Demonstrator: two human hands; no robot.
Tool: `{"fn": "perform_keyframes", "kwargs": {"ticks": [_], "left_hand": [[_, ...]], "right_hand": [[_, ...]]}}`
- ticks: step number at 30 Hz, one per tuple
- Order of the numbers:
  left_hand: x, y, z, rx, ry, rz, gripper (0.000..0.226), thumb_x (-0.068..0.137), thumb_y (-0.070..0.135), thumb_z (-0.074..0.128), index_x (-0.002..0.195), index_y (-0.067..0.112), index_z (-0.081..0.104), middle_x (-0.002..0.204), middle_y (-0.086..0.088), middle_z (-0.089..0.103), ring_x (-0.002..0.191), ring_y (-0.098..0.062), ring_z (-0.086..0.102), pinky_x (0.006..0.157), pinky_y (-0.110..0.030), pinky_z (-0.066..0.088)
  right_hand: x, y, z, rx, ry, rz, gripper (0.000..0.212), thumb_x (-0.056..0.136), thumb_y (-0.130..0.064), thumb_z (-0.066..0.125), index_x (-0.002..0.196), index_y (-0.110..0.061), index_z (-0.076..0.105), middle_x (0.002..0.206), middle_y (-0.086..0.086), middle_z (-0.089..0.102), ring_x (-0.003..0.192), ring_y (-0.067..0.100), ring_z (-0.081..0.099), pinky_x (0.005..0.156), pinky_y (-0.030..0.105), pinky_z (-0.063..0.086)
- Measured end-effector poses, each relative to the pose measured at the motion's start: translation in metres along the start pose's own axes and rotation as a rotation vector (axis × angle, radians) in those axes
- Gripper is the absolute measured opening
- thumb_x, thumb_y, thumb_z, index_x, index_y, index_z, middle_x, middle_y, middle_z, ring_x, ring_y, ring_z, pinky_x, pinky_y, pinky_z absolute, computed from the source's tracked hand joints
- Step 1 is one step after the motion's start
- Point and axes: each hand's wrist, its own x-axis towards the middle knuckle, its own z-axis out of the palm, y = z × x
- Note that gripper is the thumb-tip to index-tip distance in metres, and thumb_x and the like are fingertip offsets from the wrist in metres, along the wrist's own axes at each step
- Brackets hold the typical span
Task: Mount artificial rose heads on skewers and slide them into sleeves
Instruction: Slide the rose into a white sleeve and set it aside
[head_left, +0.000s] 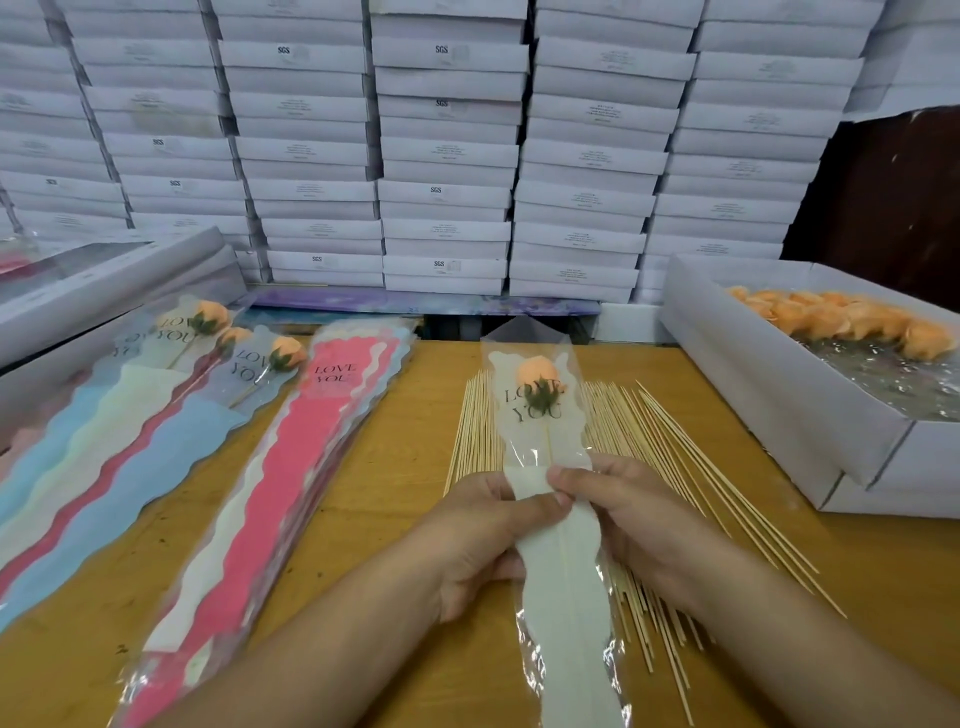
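Stacked white cartons (447, 150) are seen filling the back wall, some marked SGS. Below them a yellow wooden table (395, 467) is spread with bamboo skewers (670, 457) at centre right. A pile of empty "LOVE YOU" sleeves (291, 483) lies to the left, with finished sleeved roses (223, 353) beside it. An open white box (769, 384) of orange rose heads (841, 322) stands at the right. Over the skewers, a white sleeve (550, 493) containing a mounted orange rose (539, 382) is pinched at its middle by the left hand (478, 535) and the right hand (623, 514).
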Motion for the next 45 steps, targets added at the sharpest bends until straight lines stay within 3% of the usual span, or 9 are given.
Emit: {"fn": "perform_keyframes", "kwargs": {"ticks": [3, 8, 12, 20, 26, 34, 39, 42, 45], "left_hand": [[0.0, 0.0, 0.001, 0.011, -0.02, -0.014, 0.028, 0.089, 0.018, 0.075, 0.114, 0.006, 0.071, 0.106, -0.014, 0.077, 0.104, -0.031, 0.073, 0.098, -0.05, 0.054], [-0.001, 0.0, 0.003, 0.041, -0.136, -0.09, 0.032, 0.087, 0.011, 0.076, 0.117, 0.004, 0.069, 0.104, -0.012, 0.077, 0.091, -0.022, 0.075, 0.081, -0.035, 0.061], [-0.001, -0.002, 0.002, 0.062, -0.185, -0.115, 0.028, 0.088, 0.003, 0.072, 0.116, 0.0, 0.07, 0.102, -0.012, 0.077, 0.087, -0.021, 0.075, 0.077, -0.031, 0.062], [-0.002, -0.003, 0.003, -0.02, -0.151, -0.064, 0.013, 0.088, 0.0, 0.071, 0.099, 0.005, 0.075, 0.098, -0.013, 0.077, 0.082, -0.02, 0.075, 0.072, -0.028, 0.062], [-0.003, -0.002, 0.003, 0.043, -0.195, -0.112, 0.032, 0.088, 0.005, 0.073, 0.119, -0.001, 0.069, 0.109, -0.015, 0.075, 0.089, -0.021, 0.074, 0.077, -0.031, 0.062], [-0.002, -0.005, 0.004, 0.13, -0.216, -0.125, 0.032, 0.088, -0.001, 0.071, 0.119, -0.003, 0.068, 0.103, -0.011, 0.075, 0.087, -0.02, 0.073, 0.077, -0.031, 0.062], [-0.003, 0.001, 0.001, 0.088, -0.167, -0.075, 0.023, 0.084, -0.002, 0.074, 0.106, 0.003, 0.073, 0.103, -0.013, 0.077, 0.088, -0.022, 0.075, 0.075, -0.032, 0.063], [-0.006, 0.017, -0.01, 0.089, -0.106, -0.018, 0.02, 0.083, -0.002, 0.073, 0.103, 0.004, 0.071, 0.099, -0.012, 0.077, 0.085, -0.021, 0.076, 0.066, -0.027, 0.061], [-0.01, 0.042, -0.027, 0.108, -0.032, 0.06, 0.024, 0.082, -0.004, 0.072, 0.106, 0.001, 0.068, 0.091, -0.012, 0.077, 0.078, -0.021, 0.075, 0.063, -0.027, 0.061]], "right_hand": [[-0.003, 0.002, -0.001, 0.009, 0.034, -0.017, 0.018, 0.088, -0.01, 0.07, 0.102, -0.001, 0.073, 0.096, 0.018, 0.076, 0.084, 0.032, 0.076, 0.062, 0.031, 0.06], [-0.001, -0.002, -0.006, 0.01, 0.109, -0.081, 0.017, 0.09, -0.015, 0.068, 0.102, -0.005, 0.074, 0.096, 0.016, 0.077, 0.086, 0.031, 0.075, 0.064, 0.033, 0.061], [0.002, -0.002, -0.012, 0.001, 0.161, -0.101, 0.019, 0.089, -0.017, 0.069, 0.103, -0.005, 0.073, 0.098, 0.016, 0.077, 0.089, 0.033, 0.075, 0.072, 0.037, 0.063], [-0.001, 0.001, -0.012, -0.017, 0.037, -0.105, 0.014, 0.088, -0.014, 0.069, 0.097, -0.016, 0.079, 0.103, 0.015, 0.076, 0.094, 0.031, 0.074, 0.073, 0.034, 0.062], [-0.001, 0.002, -0.015, 0.005, 0.123, -0.107, 0.008, 0.086, -0.01, 0.072, 0.09, -0.008, 0.078, 0.097, 0.018, 0.076, 0.088, 0.035, 0.075, 0.067, 0.036, 0.062], [0.002, 0.001, -0.02, -0.001, 0.151, -0.124, 0.021, 0.083, -0.016, 0.074, 0.102, -0.008, 0.075, 0.099, 0.013, 0.077, 0.089, 0.029, 0.075, 0.067, 0.032, 0.06], [0.002, 0.002, -0.018, 0.044, 0.082, -0.135, 0.034, 0.088, -0.035, 0.063, 0.111, -0.011, 0.071, 0.103, 0.013, 0.076, 0.096, 0.029, 0.074, 0.076, 0.038, 0.061], [0.003, 0.002, -0.019, 0.118, 0.098, -0.139, 0.042, 0.09, -0.044, 0.056, 0.108, -0.009, 0.07, 0.092, 0.012, 0.074, 0.075, 0.022, 0.071, 0.061, 0.03, 0.058], [0.007, 0.003, -0.025, 0.159, 0.122, -0.129, 0.04, 0.099, -0.04, 0.048, 0.112, -0.007, 0.068, 0.087, 0.01, 0.074, 0.064, 0.016, 0.065, 0.052, 0.026, 0.053]]}}
